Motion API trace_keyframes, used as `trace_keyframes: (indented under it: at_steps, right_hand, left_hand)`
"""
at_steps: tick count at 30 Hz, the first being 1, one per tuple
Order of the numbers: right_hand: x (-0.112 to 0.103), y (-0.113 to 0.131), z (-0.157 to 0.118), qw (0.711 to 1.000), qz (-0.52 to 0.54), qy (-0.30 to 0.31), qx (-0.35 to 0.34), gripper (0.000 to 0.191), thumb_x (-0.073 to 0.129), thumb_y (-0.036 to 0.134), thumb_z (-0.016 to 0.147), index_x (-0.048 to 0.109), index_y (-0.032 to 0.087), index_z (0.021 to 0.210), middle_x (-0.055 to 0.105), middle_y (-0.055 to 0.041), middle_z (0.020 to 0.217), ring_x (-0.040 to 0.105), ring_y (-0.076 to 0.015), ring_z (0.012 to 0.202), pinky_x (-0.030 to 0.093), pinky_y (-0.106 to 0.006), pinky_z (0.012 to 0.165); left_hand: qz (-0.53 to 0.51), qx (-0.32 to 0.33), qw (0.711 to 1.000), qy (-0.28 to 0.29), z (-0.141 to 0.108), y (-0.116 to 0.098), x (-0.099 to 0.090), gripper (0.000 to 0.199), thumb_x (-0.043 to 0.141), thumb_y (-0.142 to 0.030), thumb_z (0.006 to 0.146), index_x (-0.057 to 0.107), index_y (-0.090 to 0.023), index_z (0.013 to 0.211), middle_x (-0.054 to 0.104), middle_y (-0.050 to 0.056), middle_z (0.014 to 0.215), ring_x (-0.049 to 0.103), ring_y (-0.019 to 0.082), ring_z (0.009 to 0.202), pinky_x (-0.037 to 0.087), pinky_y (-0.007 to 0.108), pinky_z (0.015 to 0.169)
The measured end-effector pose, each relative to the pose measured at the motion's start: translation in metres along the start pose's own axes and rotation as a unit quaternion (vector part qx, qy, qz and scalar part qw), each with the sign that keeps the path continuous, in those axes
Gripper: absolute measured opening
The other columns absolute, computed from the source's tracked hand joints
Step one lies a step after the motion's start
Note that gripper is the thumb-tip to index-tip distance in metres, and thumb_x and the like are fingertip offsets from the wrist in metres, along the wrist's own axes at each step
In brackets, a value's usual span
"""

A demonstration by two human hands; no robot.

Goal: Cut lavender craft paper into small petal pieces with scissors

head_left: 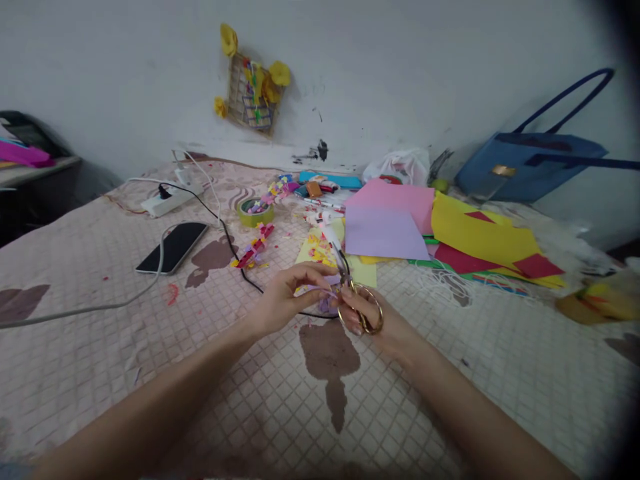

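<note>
My right hand (364,312) is closed around gold-handled scissors (376,321), fingers through the loops and blades pointing away from me. Beside it, my left hand (287,293) pinches a small piece of purple paper (327,283) between thumb and fingers. The two hands nearly meet over the middle of the table. Below the fingertips lie several purple scraps (327,305). Just beyond is a pale yellow sheet (367,272) with small yellow and pink pieces on it. A white glue gun (327,230) lies behind the scissors, partly hidden.
Purple (385,230) and yellow sheets (475,230) lie right of centre, near white string (453,283). To the left are a phone (173,248), a power strip (170,200), a tape roll (256,212) and a decorated red clip (253,248). A blue bag (530,167) stands back right.
</note>
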State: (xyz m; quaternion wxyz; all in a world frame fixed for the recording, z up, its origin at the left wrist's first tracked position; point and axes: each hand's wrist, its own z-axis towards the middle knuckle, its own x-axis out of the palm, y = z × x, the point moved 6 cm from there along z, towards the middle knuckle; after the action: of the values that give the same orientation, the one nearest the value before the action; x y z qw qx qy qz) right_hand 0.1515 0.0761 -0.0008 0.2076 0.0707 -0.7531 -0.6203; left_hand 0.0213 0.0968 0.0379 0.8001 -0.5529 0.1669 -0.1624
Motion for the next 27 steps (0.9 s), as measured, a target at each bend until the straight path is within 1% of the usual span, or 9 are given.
trace_keyframes:
  at_steps: [2,5,8,11,13,17,21,23,27]
  right_hand:
    - [0.007,-0.003,0.001,0.998,0.058,0.031,0.001,0.026,0.058,0.041,0.077,0.051,0.018,0.067,0.034,0.008,0.048,0.026,-0.0058,0.039,0.02,-0.022,0.04]
    - [0.007,-0.002,0.002,0.997,0.064,0.035,-0.024,0.028,0.061,0.033,0.074,0.043,0.018,0.057,0.033,0.0078,0.047,0.029,-0.0058,0.039,0.021,-0.023,0.042]
    - [0.0,0.003,0.001,0.998,0.027,-0.009,-0.052,0.029,0.058,0.03,0.074,0.041,0.018,0.054,0.036,0.0068,0.046,0.033,-0.0065,0.041,0.024,-0.023,0.043]
    - [-0.009,0.008,-0.003,0.994,-0.023,-0.081,-0.075,0.021,0.058,0.028,0.075,0.047,0.018,0.06,0.04,0.0062,0.047,0.034,-0.0069,0.042,0.024,-0.023,0.042]
    - [-0.01,0.01,-0.005,0.99,-0.056,-0.104,-0.077,0.018,0.057,0.03,0.076,0.05,0.018,0.064,0.041,0.0063,0.047,0.034,-0.007,0.041,0.023,-0.022,0.041]
    - [-0.008,0.012,-0.007,0.987,-0.09,-0.107,-0.074,0.019,0.055,0.032,0.077,0.05,0.018,0.065,0.041,0.0062,0.047,0.036,-0.0075,0.041,0.024,-0.022,0.04]
    - [-0.01,0.011,-0.007,0.986,-0.096,-0.117,-0.068,0.017,0.056,0.031,0.076,0.052,0.018,0.067,0.042,0.0063,0.048,0.037,-0.0071,0.041,0.025,-0.021,0.04]
    - [-0.01,0.01,-0.007,0.985,-0.099,-0.121,-0.07,0.015,0.056,0.03,0.076,0.052,0.018,0.068,0.042,0.0067,0.047,0.037,-0.007,0.041,0.025,-0.021,0.041]
    - [-0.009,0.011,-0.007,0.985,-0.106,-0.113,-0.073,0.016,0.055,0.029,0.078,0.052,0.018,0.066,0.043,0.0064,0.046,0.037,-0.0072,0.041,0.026,-0.021,0.041]
  left_hand:
    - [0.033,0.037,0.999,0.02,-0.001,-0.007,0.003,0.006,0.059,-0.014,0.077,0.063,-0.015,0.08,0.056,0.01,0.117,0.048,0.021,0.113,0.033,0.04,0.099]
    - [0.068,0.056,0.995,0.043,-0.001,-0.011,0.006,0.01,0.058,-0.01,0.076,0.064,-0.017,0.079,0.053,0.008,0.121,0.046,0.021,0.114,0.032,0.041,0.1]
    - [0.087,0.037,0.995,0.041,-0.002,-0.005,0.008,0.019,0.054,-0.005,0.075,0.061,-0.018,0.087,0.053,0.008,0.118,0.049,0.019,0.109,0.039,0.037,0.093]
    - [0.074,-0.009,0.997,0.029,-0.003,0.005,0.01,0.027,0.052,-0.003,0.074,0.054,-0.017,0.097,0.056,0.007,0.101,0.055,0.015,0.089,0.047,0.03,0.076]
    - [0.061,-0.026,0.997,0.037,-0.005,0.009,0.013,0.023,0.053,-0.005,0.074,0.052,-0.015,0.094,0.056,0.005,0.091,0.055,0.013,0.08,0.046,0.028,0.072]
    - [0.054,-0.032,0.997,0.053,-0.007,0.009,0.017,0.01,0.052,-0.009,0.077,0.053,-0.013,0.085,0.055,0.004,0.084,0.053,0.012,0.077,0.045,0.027,0.073]
    - [0.062,-0.015,0.997,0.042,-0.006,0.003,0.015,0.021,0.054,-0.01,0.076,0.051,-0.015,0.096,0.055,0.004,0.088,0.052,0.011,0.077,0.044,0.026,0.071]
    - [0.082,-0.009,0.996,0.042,-0.005,0.002,0.014,0.022,0.056,-0.013,0.076,0.052,-0.016,0.098,0.055,0.005,0.09,0.052,0.011,0.077,0.044,0.026,0.071]
    - [0.094,-0.033,0.994,0.049,-0.006,0.006,0.015,0.008,0.058,-0.019,0.077,0.059,-0.014,0.083,0.058,0.005,0.085,0.054,0.012,0.077,0.044,0.026,0.072]
